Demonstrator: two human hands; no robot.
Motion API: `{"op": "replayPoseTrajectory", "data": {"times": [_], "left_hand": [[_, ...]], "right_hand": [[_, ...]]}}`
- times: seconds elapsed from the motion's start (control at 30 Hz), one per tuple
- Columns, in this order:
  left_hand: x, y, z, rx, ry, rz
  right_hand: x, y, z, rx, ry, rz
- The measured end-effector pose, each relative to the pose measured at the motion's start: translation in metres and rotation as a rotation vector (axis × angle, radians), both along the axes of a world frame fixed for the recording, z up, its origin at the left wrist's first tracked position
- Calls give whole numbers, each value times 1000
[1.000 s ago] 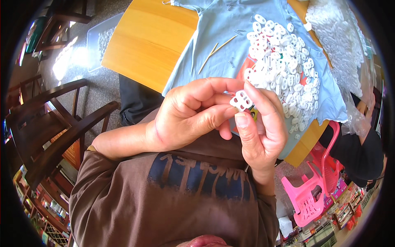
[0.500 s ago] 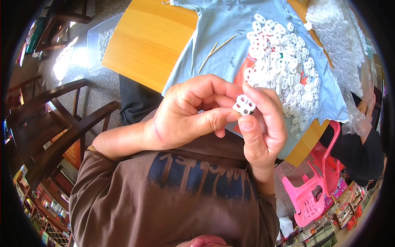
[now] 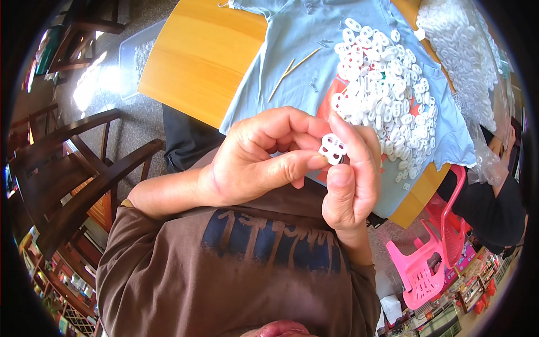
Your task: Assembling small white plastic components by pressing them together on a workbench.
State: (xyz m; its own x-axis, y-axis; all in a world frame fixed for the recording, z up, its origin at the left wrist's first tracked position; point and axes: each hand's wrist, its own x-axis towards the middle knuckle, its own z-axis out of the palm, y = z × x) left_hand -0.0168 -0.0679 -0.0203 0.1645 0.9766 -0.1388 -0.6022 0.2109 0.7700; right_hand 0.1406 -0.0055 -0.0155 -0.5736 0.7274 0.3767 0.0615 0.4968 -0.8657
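Between the thumb and index finger of my left hand (image 3: pixel 269 157) is a small white plastic cord lock (image 3: pixel 333 149), its round holes facing up. My right hand (image 3: pixel 353 180) is closed up against its right side, thumb and fingers bent close together. A thin dark sliver shows between the cord lock and the right thumb; whether it is a spring I cannot make out. Beyond the hands, a big heap of similar white pieces (image 3: pixel 387 90) lies on a light blue cloth (image 3: pixel 252 84). A few small metal springs (image 3: pixel 323 43) and two thin wooden sticks (image 3: pixel 289 70) lie left of it.
Under the cloth is a yellow wooden table (image 3: pixel 202 50). A clear plastic bag of white pieces (image 3: pixel 457 56) stands at far right. To the right is a pink plastic chair (image 3: pixel 424 275); dark wooden chairs (image 3: pixel 73 168) stand left, near a clear bin (image 3: pixel 129 62). Another person's arm (image 3: pixel 499 208) shows at right.
My right hand has shifted slightly left and down, its thumb now lower beside the cord lock. The cord lock has tilted a little, and the dark sliver has come into sight.
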Motion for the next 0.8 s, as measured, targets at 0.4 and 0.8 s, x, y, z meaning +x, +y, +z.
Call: {"op": "replayPoseTrajectory", "data": {"times": [0.4, 0.8], "left_hand": [[5, -7, -1, 21, -13, 26], [8, -5, 4, 100, 95, 61]], "right_hand": [[-4, -5, -7, 96, 46, -43], [-8, -10, -13, 154, 122, -114]]}}
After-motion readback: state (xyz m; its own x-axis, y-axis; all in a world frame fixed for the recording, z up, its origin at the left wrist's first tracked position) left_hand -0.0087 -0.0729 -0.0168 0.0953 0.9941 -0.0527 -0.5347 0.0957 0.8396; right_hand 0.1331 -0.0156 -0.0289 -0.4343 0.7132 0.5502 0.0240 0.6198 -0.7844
